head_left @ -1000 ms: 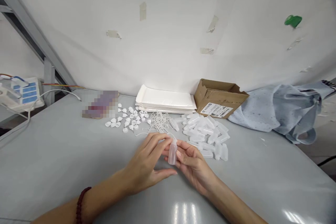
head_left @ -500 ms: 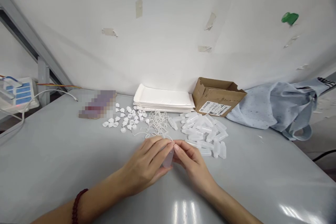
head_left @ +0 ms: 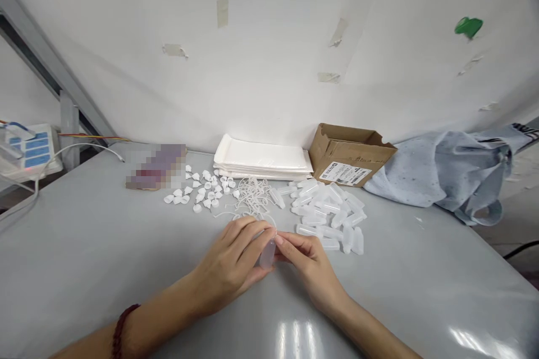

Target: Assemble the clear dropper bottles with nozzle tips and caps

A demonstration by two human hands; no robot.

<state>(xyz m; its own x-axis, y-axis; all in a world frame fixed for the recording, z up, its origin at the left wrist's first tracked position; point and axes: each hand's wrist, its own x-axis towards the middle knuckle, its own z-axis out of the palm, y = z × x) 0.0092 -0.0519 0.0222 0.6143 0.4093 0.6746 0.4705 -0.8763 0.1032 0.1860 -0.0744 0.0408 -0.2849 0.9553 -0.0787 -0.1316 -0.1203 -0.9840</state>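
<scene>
My left hand [head_left: 236,258] is wrapped round a small translucent plastic bottle [head_left: 266,256], held upright just above the table. At the bottle's top, the thumb and fingers of my right hand [head_left: 309,261] are pinched together beside the left fingertips. A thin white strap [head_left: 272,221] arcs up from this pinch; its lower end is hidden by the fingers. Beyond my hands lies a tangle of white looped straps [head_left: 255,195]. Several white caps [head_left: 207,186] are scattered to its left, and a pile of similar bottles [head_left: 322,207] lies on the right.
A stack of white padded envelopes [head_left: 263,157] and a cardboard box [head_left: 349,157] stand against the wall. Blue-grey cloth [head_left: 429,171] hangs over the right edge of the grey table [head_left: 126,252]. At the left are a blurred flat object [head_left: 158,168] and a power strip [head_left: 37,148] with cables.
Both hands and the bottle have shifted very slightly left. My right fingertips sit a little lower at the bottle's top, and more of the strap's arc shows.
</scene>
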